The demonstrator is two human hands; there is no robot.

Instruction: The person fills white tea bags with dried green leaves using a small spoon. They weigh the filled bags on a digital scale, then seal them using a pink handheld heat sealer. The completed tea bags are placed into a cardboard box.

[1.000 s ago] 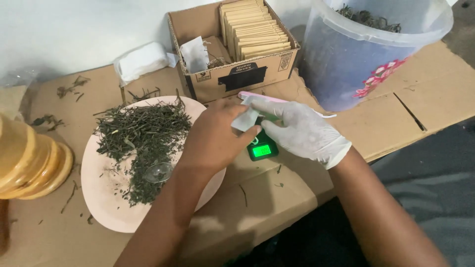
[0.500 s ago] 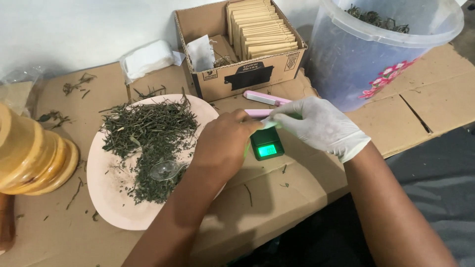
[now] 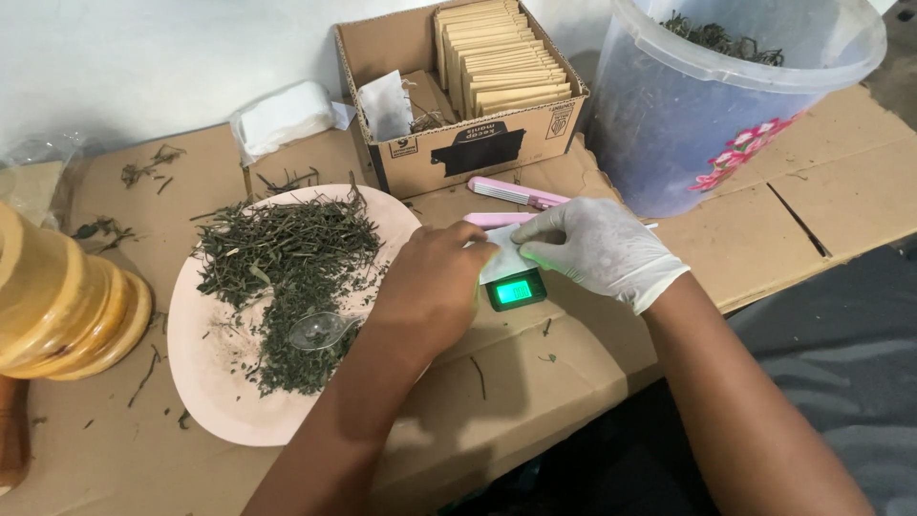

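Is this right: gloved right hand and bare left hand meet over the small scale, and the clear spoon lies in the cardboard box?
Not quite. The head view shows the clear spoon lying on the pink plate among the dried leaves, not in the cardboard box. The rest holds: gloved right hand and bare left hand meet over the small scale.

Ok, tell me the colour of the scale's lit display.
Bright green; the small scale's display glows below both hands, clearest in the head view.

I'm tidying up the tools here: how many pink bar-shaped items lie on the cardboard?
2: one pink bar lies before the cardboard box; another lies nearer, partly hidden by the gloved right hand.
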